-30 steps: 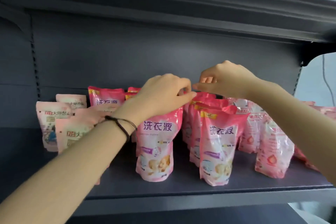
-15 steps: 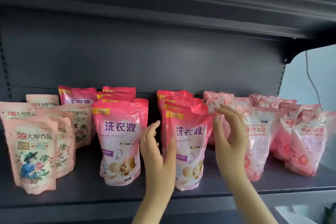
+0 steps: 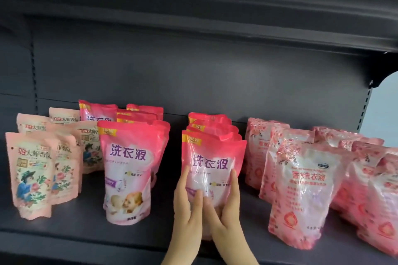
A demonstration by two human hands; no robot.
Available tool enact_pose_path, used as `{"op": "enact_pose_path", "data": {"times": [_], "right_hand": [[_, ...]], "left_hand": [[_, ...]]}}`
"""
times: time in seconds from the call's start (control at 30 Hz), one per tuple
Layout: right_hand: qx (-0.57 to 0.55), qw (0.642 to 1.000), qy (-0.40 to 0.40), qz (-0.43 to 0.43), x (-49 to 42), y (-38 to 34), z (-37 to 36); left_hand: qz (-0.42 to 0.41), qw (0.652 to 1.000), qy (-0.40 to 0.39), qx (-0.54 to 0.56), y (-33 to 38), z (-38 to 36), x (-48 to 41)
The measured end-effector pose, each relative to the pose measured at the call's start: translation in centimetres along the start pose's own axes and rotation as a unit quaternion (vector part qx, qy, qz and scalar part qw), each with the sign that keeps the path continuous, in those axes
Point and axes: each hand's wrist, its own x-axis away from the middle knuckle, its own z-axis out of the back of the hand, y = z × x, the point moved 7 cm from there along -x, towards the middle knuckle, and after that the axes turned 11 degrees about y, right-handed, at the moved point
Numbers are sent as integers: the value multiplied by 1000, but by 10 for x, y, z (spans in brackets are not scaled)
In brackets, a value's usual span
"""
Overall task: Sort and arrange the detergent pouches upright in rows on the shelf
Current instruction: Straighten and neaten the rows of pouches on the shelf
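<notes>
Detergent pouches stand upright in rows on the dark shelf (image 3: pixel 86 230). Pale floral pouches (image 3: pixel 30 176) are at the left. Two rows of bright pink pouches follow, one fronted by a pouch (image 3: pixel 129 170) left of centre and one by the middle front pouch (image 3: pixel 212 157). Rose-patterned pouches (image 3: pixel 305 193) fill the right. My left hand (image 3: pixel 187 208) and right hand (image 3: pixel 227 211) press the lower part of the middle front pouch from either side, fingers straight along it, thumbs on its front. Its base is hidden behind my hands.
The shelf's back panel (image 3: pixel 193 75) and the upper shelf (image 3: pixel 193 6) close in the space above the pouches. A gap of bare shelf lies between the two bright pink rows. The shelf's front lip (image 3: pixel 75 249) runs along the bottom.
My hands dropped from the pouch tops to the lower part of the middle front pouch and closed in on it from both sides. The view has moved closer.
</notes>
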Motion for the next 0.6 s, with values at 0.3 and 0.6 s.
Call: {"op": "enact_pose_path", "data": {"times": [0.3,0.6], "right_hand": [[134,984,-109,-34,-16,24,-9],[105,986,-117,-50,-24,30,-1]], "left_hand": [[32,996,-70,-41,-12,-9,-22],[11,995,-85,-50,-18,-16,-28]]}}
